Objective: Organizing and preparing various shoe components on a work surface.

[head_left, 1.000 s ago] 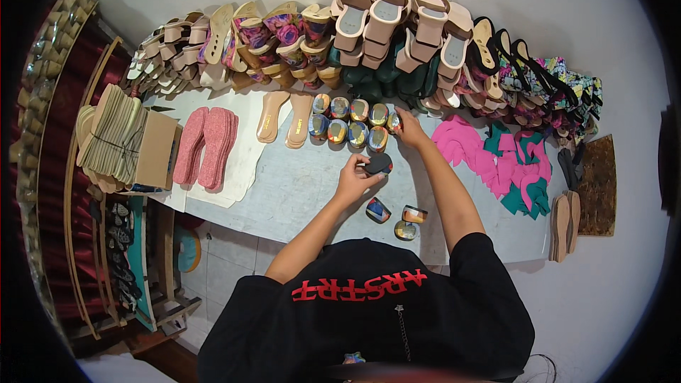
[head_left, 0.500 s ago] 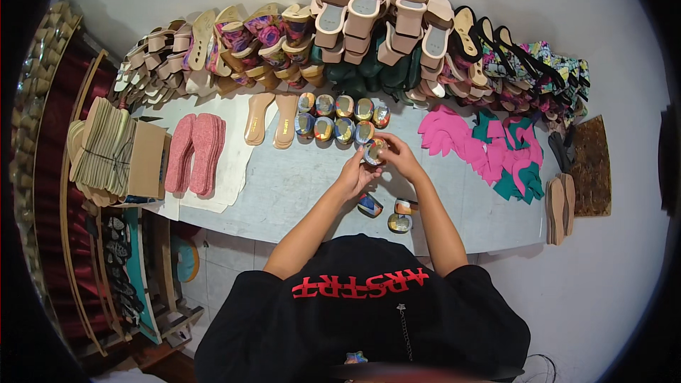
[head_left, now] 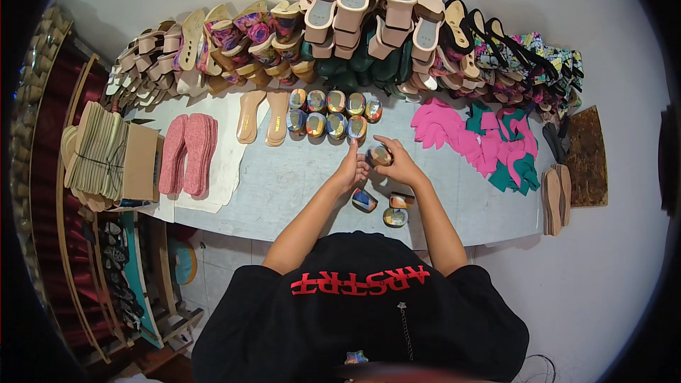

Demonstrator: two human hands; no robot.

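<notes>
Pink insoles lie at the left of the grey worktable, then a tan pair of soles, then two rows of multicoloured heel blocks just beyond the hands. The left hand rests its fingertips against one more heel block, which the right hand grasps from the right side, fingers curled round it. That block sits between the two hands, raised above the table, just short of the nearer row's right end; its axis is too small to tell. Three loose heel blocks lie below the hands, near the table's front edge. Pink and green cut pieces spread out at the right.
</notes>
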